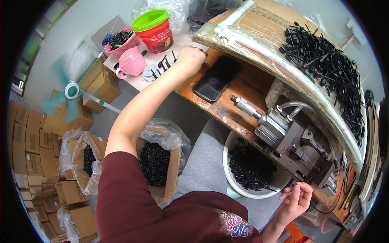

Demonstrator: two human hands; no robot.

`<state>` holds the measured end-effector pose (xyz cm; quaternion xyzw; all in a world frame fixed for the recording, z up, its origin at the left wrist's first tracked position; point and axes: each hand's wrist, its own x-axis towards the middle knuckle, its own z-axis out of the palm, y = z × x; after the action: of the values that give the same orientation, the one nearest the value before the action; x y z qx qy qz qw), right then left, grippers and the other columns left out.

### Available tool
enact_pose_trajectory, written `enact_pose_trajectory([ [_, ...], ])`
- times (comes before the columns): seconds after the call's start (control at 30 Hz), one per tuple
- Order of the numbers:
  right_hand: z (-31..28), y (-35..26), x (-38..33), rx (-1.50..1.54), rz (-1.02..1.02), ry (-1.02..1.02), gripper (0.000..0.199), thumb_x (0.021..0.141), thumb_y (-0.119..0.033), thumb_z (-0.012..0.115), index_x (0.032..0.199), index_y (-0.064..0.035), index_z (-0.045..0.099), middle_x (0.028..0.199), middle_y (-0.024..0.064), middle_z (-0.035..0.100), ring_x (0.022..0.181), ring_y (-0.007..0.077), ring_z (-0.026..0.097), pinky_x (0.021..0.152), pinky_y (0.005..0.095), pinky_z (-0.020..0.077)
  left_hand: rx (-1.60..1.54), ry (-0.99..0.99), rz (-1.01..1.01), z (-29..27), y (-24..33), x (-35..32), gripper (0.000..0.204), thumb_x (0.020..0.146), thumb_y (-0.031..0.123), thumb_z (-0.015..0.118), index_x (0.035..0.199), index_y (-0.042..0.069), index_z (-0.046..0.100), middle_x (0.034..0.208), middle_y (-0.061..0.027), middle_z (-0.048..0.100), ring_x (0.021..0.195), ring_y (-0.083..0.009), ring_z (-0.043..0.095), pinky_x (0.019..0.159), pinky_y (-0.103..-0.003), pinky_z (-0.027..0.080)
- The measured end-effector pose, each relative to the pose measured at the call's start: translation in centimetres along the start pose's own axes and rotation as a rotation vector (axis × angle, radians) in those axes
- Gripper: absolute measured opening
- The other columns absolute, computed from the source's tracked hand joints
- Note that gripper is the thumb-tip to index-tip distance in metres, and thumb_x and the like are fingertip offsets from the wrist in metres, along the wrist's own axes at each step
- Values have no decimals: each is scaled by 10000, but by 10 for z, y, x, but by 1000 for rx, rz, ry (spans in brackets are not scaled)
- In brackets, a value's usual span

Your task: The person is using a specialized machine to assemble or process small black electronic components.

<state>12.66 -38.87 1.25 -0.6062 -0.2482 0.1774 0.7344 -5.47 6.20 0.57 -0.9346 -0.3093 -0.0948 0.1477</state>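
Note:
My left hand point(192, 60) is closed in a fist at the far end of the wooden bench, beside several black pins point(164, 65) standing on the pale tabletop; whatever it may hold is hidden. Close to it a black smartphone point(216, 79) lies on the bench. Low on the right, my right hand point(297, 199) has thumb and fingers pinched together, and a thin black part point(290, 185) shows at the fingertips. That hand is just in front of a metal clamping fixture point(302, 150) with a silver cylinder point(270, 128). Beneath the bench edge stands a white bucket point(227, 172) of black parts.
A large heap of black parts point(324, 69) lies on the plastic-wrapped raised shelf point(239, 38). Behind my left arm are a pink cup point(132, 61) and a red tub point(157, 37). An open carton point(173, 172), a fan point(72, 90) and stacked boxes point(34, 141) stand left.

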Motion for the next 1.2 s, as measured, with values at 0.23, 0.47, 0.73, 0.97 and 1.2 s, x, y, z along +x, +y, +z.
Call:
enact_pose_trajectory([
  [0.23, -5, 6, 0, 23, 26, 18, 72, 942, -1, 588, 1004, 25, 562, 771, 76, 590, 632, 113, 612, 432, 203, 475, -57, 4, -60, -8, 13, -21, 92, 729, 78, 629, 752, 24, 700, 828, -175, 691, 798, -358, 689, 711, -447, 557],
  [0.47, -10, 7, 0, 28, 31, -2, 74, 938, 5, 584, 1007, 24, 563, 775, 76, 591, 628, 109, 614, 431, 197, 472, 20, 68, 17, -23, -8, -25, 276, 723, 7, 571, 951, 24, 726, 914, -170, 702, 937, -313, 661, 830, -429, 511],
  [0.73, -5, 8, -1, 38, 28, 40, 80, 948, 0, 566, 1024, 22, 558, 720, 90, 609, 563, 102, 575, 432, 188, 451, 74, -137, 89, -13, -10, -33, 101, 698, 50, 618, 723, 57, 715, 712, -132, 689, 734, -298, 683, 759, -378, 489],
  [0.97, -5, 3, -3, 61, 30, 81, 87, 947, -11, 572, 1025, 24, 563, 716, 103, 623, 519, 106, 548, 440, 189, 446, -146, 262, -48, -38, 7, -45, 168, 785, 90, 676, 941, 49, 723, 847, -125, 666, 720, -320, 650, 712, -392, 520],
  [1.2, 2, 7, 4, 153, 247, -64, 157, 926, -10, 615, 1061, 68, 635, 832, 198, 704, 599, 189, 668, 541, 267, 534, -1328, 166, -317, -150, 111, -83, 321, 1031, 134, 492, 1293, -2, 620, 830, 60, 525, 688, -4, 386, 634, -172, 343],
])
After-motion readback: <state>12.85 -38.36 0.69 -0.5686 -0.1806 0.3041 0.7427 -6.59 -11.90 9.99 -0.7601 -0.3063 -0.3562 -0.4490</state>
